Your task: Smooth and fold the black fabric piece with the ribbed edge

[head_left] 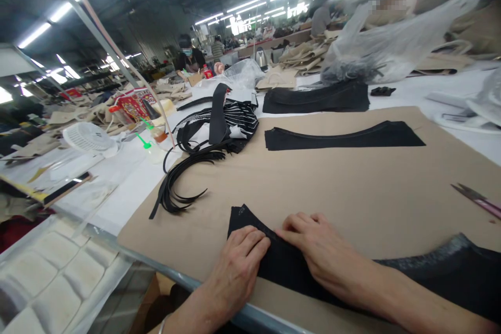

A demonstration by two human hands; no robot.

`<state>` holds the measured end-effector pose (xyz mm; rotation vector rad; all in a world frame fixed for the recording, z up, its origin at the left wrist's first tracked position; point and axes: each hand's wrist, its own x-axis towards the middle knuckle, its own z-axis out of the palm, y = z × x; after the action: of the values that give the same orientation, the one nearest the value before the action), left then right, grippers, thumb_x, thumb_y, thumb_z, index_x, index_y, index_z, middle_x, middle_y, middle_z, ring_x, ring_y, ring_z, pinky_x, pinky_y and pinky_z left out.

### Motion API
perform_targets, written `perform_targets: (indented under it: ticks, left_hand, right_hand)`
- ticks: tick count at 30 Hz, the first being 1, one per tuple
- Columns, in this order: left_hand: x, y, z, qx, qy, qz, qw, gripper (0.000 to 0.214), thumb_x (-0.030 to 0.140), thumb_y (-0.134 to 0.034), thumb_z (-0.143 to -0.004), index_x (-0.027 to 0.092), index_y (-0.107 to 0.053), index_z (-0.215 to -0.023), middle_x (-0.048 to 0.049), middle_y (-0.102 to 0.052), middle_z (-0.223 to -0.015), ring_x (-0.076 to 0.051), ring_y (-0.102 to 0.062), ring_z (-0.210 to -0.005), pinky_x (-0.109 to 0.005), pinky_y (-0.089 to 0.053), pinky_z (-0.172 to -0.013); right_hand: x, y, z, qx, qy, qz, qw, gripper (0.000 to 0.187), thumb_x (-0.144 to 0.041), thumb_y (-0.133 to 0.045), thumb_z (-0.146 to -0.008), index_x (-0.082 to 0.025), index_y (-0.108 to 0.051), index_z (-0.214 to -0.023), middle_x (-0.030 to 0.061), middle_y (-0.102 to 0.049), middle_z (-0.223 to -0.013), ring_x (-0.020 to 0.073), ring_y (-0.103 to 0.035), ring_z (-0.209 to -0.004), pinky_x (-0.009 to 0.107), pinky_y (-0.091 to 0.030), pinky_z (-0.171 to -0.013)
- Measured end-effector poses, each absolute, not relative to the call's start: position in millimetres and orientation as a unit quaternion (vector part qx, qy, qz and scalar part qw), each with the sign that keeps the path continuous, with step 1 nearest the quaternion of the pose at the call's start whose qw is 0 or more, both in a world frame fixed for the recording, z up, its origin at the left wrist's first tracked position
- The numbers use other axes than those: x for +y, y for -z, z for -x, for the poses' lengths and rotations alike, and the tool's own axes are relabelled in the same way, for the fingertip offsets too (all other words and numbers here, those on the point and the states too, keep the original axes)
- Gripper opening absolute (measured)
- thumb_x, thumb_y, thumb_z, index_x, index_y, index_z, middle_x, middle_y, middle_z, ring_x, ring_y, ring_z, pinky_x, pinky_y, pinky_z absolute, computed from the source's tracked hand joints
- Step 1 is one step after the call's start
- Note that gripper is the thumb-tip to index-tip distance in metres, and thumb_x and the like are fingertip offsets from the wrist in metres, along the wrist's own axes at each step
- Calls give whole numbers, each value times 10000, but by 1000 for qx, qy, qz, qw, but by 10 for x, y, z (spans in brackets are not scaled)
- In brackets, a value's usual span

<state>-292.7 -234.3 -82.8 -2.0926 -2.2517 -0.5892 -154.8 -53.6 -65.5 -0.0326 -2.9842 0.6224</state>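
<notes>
A black fabric piece lies at the near edge of a brown cardboard sheet. My left hand rests on its left part with fingers curled down onto the cloth. My right hand presses on the piece just beside it, fingertips bent and meeting the left hand's fingertips along a fold or seam. Neither hand lifts the fabric. More dark fabric runs off to the right under my right forearm.
A curved black cut piece and a stack of black pieces lie farther back. Black strips and striped fabric sit at left. Scissors lie at the right edge. A white fan, plastic bags and other workers are beyond.
</notes>
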Motion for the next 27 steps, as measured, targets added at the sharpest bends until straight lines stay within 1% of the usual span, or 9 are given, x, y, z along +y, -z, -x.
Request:
perform_targets:
  ticks: [3,6,10,13,15,17,20,23,27]
  left_hand:
    - [-2358,844,2926,-722,193,664,-5,376,60,-356,-908,159,-510,-1235,-100,-581,-1188,-229,-490,-1140,-419,-453,-999]
    - [-2363,853,2927,-726,197,658,-11,375,67,-360,-913,167,-507,-1243,-94,-577,-1186,-226,-484,-1143,-415,-446,-1003]
    - [-2355,838,2915,-730,196,654,-21,377,66,-382,-903,165,-507,-1245,-93,-576,-1171,-215,-494,-1115,-394,-462,-979]
    - [-2349,814,2899,-733,186,654,-14,410,63,-381,-894,175,-499,-1270,-97,-580,-1173,-213,-514,-1098,-396,-483,-952]
    - [-2363,803,2898,-730,176,660,-5,412,68,-375,-896,184,-508,-1268,-99,-584,-1180,-215,-526,-1096,-403,-491,-945]
    - [-2404,806,2920,-723,165,670,11,408,72,-369,-900,183,-518,-1264,-103,-591,-1186,-218,-535,-1098,-409,-495,-944]
    - [-2515,836,3023,-717,154,679,46,416,71,-369,-899,180,-520,-1271,-107,-602,-1187,-222,-543,-1103,-412,-499,-944]
    - [-2623,859,3171,-720,159,673,58,422,65,-378,-891,204,-545,-1252,-95,-607,-1179,-212,-550,-1104,-394,-499,-943]
    - [-2576,768,3176,-739,215,635,74,371,48,-368,-874,212,-631,-1079,-86,-597,-1123,-197,-557,-1069,-378,-499,-904]
  right_hand:
    - [-446,601,1612,-963,-264,50,37,524,20,-344,-862,-290,-558,-1226,24,-597,-1071,167,-544,-903,342,-394,-789]
    - [-492,649,1575,-974,-220,-3,46,505,1,-410,-844,-281,-541,-1242,26,-593,-1070,211,-504,-964,405,-342,-853]
    - [-603,724,1545,-984,-160,-24,73,467,6,-413,-822,-213,-557,-1209,54,-598,-1052,240,-494,-979,488,-282,-939]
    - [-548,732,1547,-978,-199,-4,69,533,25,-385,-811,-248,-539,-1241,48,-597,-1078,213,-520,-967,414,-358,-883]
    - [-445,724,1502,-968,-237,33,76,549,9,-332,-863,-266,-480,-1315,52,-587,-1125,186,-538,-969,363,-400,-849]
    - [-333,712,1397,-963,-247,62,88,487,-60,-312,-928,-255,-437,-1356,70,-575,-1165,186,-545,-993,366,-414,-872]
    - [-241,673,1173,-966,-241,65,69,371,-168,-407,-949,-249,-476,-1305,77,-569,-1177,214,-538,-1033,419,-401,-921]
    - [-266,606,1022,-967,-240,80,37,313,-183,-497,-921,-239,-515,-1228,69,-575,-1150,233,-526,-1043,457,-379,-934]
    - [-344,528,1057,-966,-238,95,33,249,-202,-579,-885,-217,-550,-1132,55,-595,-1060,236,-537,-978,451,-374,-884]
